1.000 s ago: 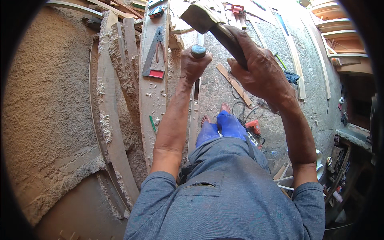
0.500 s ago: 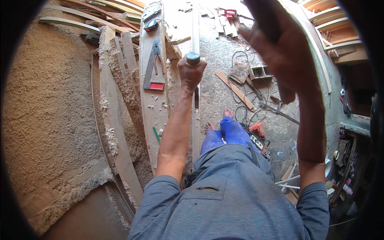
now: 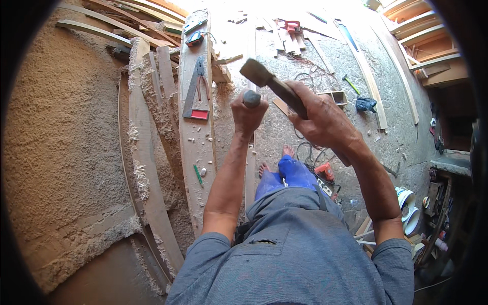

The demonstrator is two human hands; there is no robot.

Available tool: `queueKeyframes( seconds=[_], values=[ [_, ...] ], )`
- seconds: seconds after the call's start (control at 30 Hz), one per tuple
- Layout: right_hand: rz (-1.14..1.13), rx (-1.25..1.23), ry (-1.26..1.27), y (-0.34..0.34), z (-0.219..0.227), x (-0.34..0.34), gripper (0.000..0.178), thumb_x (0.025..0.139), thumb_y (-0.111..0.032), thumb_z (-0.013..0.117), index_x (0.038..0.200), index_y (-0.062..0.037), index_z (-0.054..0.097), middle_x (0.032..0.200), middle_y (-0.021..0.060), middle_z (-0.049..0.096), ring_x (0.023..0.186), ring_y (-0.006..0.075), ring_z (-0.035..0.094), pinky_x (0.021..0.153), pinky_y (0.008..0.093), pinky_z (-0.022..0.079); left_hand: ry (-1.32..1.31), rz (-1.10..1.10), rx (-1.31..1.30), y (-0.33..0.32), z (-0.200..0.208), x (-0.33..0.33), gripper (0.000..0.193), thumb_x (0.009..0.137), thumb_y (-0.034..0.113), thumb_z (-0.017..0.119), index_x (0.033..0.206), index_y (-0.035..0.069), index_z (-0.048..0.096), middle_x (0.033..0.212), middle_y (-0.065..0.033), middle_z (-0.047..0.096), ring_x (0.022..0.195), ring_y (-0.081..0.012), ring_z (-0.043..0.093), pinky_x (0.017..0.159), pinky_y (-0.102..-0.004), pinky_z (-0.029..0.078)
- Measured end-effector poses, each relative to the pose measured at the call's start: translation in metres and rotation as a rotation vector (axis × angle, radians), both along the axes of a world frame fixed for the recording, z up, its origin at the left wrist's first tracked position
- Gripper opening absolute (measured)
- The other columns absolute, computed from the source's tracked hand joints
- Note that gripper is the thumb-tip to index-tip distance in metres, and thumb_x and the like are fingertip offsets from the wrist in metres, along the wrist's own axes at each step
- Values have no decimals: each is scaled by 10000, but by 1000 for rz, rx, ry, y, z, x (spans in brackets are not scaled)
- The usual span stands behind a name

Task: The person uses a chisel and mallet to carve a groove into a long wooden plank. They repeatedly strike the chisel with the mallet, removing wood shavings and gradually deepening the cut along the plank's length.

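My left hand point(image 3: 249, 116) is wrapped round the upright handle of a chisel point(image 3: 251, 98); its grey-green round end sticks up above the fist and the blade is hidden below. Under that fist runs a long narrow length of wood point(image 3: 251, 175). My right hand point(image 3: 325, 114) grips a wooden mallet point(image 3: 290, 96) by its dark handle. The mallet's blocky brown head is tilted just above and beside the chisel's end; whether they touch I cannot tell.
On the plank point(image 3: 195, 147) at left lie a try square point(image 3: 189, 99), pliers point(image 3: 202, 76), a tape measure point(image 3: 194, 38), a green pencil point(image 3: 197, 174) and wood chips. An orange power tool point(image 3: 324, 172) and cables lie beside my feet. Boards point(image 3: 373, 99) rest on the floor at right.
My right hand has swung down and to the left, bringing the mallet's head close to the chisel's end. My left hand keeps its hold and sits slightly lower in view.
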State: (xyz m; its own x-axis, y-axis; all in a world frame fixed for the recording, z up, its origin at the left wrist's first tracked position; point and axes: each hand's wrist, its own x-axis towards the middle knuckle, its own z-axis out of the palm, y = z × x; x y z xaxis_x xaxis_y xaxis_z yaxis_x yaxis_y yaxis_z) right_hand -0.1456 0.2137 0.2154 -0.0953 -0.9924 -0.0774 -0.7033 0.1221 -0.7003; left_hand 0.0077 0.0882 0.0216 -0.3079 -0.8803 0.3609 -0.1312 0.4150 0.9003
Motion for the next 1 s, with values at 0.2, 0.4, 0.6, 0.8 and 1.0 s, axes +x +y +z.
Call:
queueKeyframes(
  seconds=[0.2, 0.4, 0.6, 0.8, 1.0],
  values=[
    [-173, -636, 33, -48, 124, -20, 426, 945, -61, 658, 1353, -46, 537, 683, 40, 595, 524, 130, 566, 480, 283, 468, 8, 12, 291, -67, -24, -29, 154, 780, 164, 752, 760, 37, 668, 669, -34, 685, 634, -110, 637, 612, -315, 539],
    [-46, -164, 187, -82, 29, -17, 467, 891, 2, 563, 1343, 23, 444, 790, 216, 663, 691, 316, 681, 605, 440, 569, -46, 16, 244, -68, -23, -34, 131, 780, 150, 745, 762, 45, 670, 682, -35, 682, 638, -103, 623, 613, -318, 531],
    [109, 212, 147, -24, -24, -26, 511, 865, -65, 609, 1355, -50, 464, 943, 276, 709, 887, 430, 721, 766, 519, 567, 37, 50, 51, -22, -14, -23, 154, 734, 110, 769, 815, 28, 666, 684, -59, 659, 637, -151, 651, 626, -334, 546],
    [-55, -569, 80, -46, 84, -33, 386, 936, -120, 682, 1302, -54, 577, 762, 80, 667, 601, 201, 647, 595, 365, 539, -5, 10, 325, -63, -25, -27, 148, 776, 159, 734, 804, 32, 664, 685, -47, 673, 629, -158, 652, 611, -338, 552],
    [-469, -769, 259, -84, 32, -65, 147, 958, -147, 670, 1067, -52, 647, 629, 95, 642, 502, 166, 646, 427, 343, 509, -60, 12, 61, -24, -15, -29, 192, 759, 168, 761, 817, 22, 650, 707, -114, 675, 639, -197, 675, 637, -372, 560]
  ],
)
